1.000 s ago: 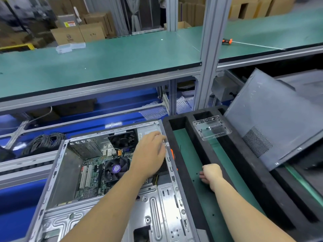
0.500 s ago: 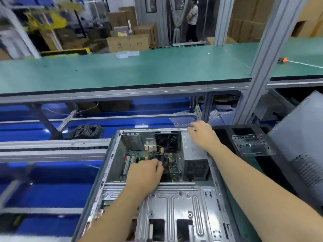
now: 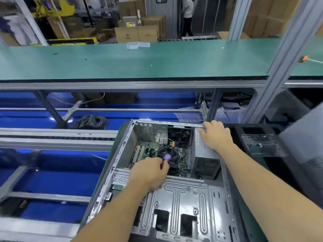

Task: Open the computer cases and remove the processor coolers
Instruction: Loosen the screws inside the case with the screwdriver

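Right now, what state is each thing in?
Case: open, side panel off.
Cooler: still mounted on the board.
Left hand: at the cooler, fingers curled at its edge.
Right hand: resting flat on the power supply, at the case's far rim.

Bright, even overhead light — soft shadows, wide-angle bending at the edges, motion blur along left and right margins.

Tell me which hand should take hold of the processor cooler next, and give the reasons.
Probably the left. The left hand already reaches the processor cooler, fingertips at its fan hub. The right hand rests on the power supply at the far rim of the computer case, well placed to steady it.
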`<state>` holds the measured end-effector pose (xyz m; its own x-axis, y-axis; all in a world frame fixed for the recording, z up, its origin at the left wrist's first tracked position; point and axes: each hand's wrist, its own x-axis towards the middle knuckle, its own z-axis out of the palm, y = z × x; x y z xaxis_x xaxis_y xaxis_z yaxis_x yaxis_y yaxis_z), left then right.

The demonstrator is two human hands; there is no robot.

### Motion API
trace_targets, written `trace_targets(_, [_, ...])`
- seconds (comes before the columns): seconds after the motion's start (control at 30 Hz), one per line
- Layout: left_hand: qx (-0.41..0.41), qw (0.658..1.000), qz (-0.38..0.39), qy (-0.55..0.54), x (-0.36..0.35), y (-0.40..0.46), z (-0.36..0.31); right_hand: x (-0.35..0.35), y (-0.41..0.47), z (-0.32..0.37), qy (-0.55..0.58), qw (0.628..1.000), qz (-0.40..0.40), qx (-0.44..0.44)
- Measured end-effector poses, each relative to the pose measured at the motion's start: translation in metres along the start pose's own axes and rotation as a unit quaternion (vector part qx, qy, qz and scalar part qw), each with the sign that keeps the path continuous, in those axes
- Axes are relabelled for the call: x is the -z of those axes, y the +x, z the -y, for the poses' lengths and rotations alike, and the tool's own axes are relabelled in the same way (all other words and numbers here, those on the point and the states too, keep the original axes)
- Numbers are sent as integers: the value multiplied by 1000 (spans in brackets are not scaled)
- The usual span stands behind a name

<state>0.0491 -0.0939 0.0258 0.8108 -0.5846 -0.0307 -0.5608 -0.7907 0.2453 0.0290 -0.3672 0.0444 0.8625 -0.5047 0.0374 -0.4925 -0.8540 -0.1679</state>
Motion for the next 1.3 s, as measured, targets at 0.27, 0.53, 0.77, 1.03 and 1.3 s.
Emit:
trace_targets(0.27, [-77,996,21,26,6,35,17,-4,-25,-28,-22,997,-51,-45])
trace_targets(0.53, [-112,993,36,29,12,56,24,-9,-35,-32,-4,991,-101,-91])
trace_targets(0.77, [-154,986,49,31,13,86,38,-17,-38,-27,1,982,-125,-142])
trace_targets(1.03, [-91,986,-110,85,9,65,21,-13,-39,-20,52,977,-119,-167])
trace_targets(1.3, [135,990,-30,-3,-13,25,-21,-5,-39,-20,35,984,-58,-163])
